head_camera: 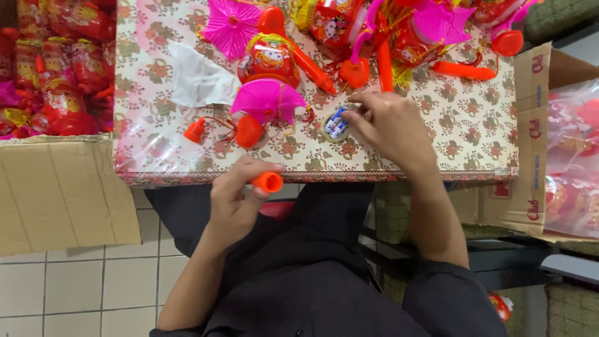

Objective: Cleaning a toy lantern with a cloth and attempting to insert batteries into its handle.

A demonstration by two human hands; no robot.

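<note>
We grip the orange tube (267,181) in our closed left hand (234,200) at the tabletop (437,134) edge, while our right hand (390,125) curls its fingertips on the small batteries (336,125), best pinched squarely before lifting.

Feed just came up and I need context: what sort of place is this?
Probably a small toy-assembly or packing workspace: a patterned table piled with red and pink toy lanterns, with cardboard boxes of bagged lanterns on both sides.
</note>
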